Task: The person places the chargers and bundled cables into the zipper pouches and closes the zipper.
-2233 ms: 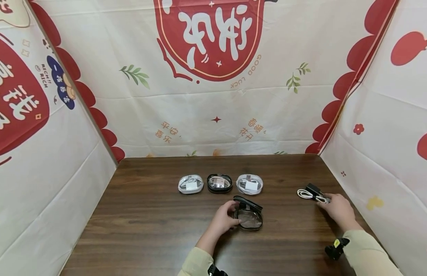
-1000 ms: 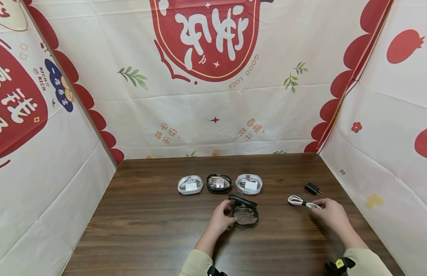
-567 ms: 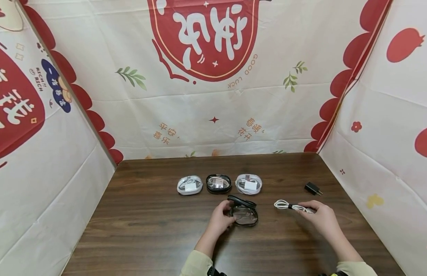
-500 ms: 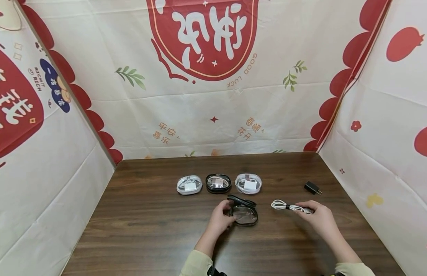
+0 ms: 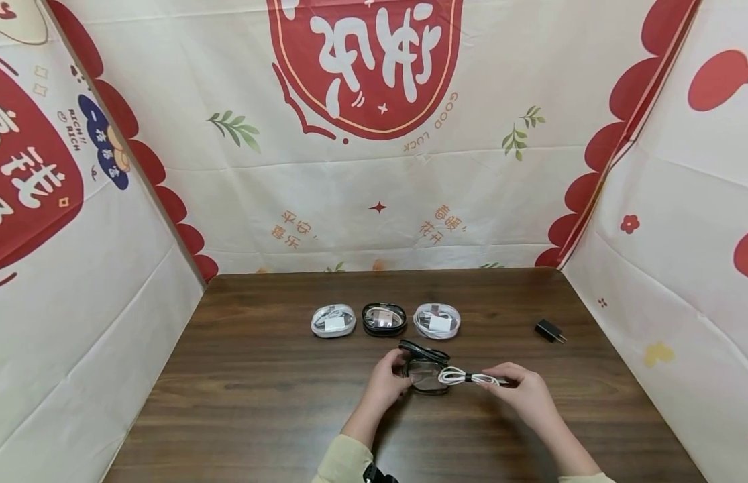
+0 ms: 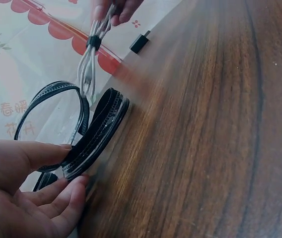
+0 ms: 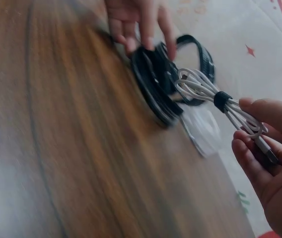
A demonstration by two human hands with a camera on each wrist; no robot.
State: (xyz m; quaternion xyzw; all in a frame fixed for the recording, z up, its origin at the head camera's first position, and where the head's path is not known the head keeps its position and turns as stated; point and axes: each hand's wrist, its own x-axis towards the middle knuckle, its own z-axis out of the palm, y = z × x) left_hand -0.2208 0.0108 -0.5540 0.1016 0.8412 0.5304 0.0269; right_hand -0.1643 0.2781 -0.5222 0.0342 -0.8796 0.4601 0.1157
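My left hand (image 5: 387,381) grips the near-left edge of a small clear zip pouch with black trim (image 5: 426,377). The pouch lies on the table with its lid (image 6: 51,99) raised. Between thumb and fingers, my right hand (image 5: 521,392) pinches one end of a bundled white charging cable (image 5: 468,378). A black strap (image 7: 222,101) binds the cable's middle, and a metal plug (image 7: 266,149) shows by my right fingers. The bundle's looped far end is at the pouch's opening; whether it touches the pouch I cannot tell.
Behind the pouch, three filled pouches stand in a row: a white one (image 5: 333,321), a black one (image 5: 384,319) and another white one (image 5: 437,321). A black charger plug (image 5: 550,331) lies at the right. Printed cloth walls (image 5: 374,174) enclose the brown table (image 5: 259,402).
My right hand has drawn the cable away from the charger plug and carried it left to the pouch. The left hand keeps its grip on the pouch, which has shifted slightly left.
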